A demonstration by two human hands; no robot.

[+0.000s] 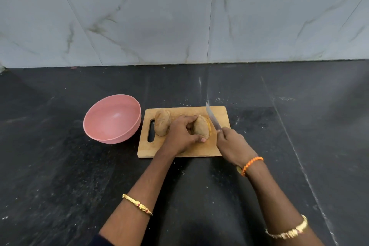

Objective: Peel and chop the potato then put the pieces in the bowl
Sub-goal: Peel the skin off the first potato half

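The wooden cutting board (183, 146) lies at the centre of the black tabletop (60, 166), its handle slot at nine o'clock, and the pink bowl (111, 119) sits just beside that edge, probably so that cut pieces need only a short carry.

On the board, the left hand (179, 136) clamps its grip on a potato half (201, 127), fingers over the far end and thumb at the near end. This pins the half so it cannot roll. A yellow cut face shows along the side at three o'clock, turned toward the blade.

The right hand (232, 144) has its grip wrapped tight round the handle of the knife (213, 117), whose blade points toward twelve o'clock just beside that cut face.

A second potato piece (162, 124), skin on, waits at nine o'clock of the held half, near the slot and out of the blade's way. The bowl looks empty, so I judge chopping has barely begun.
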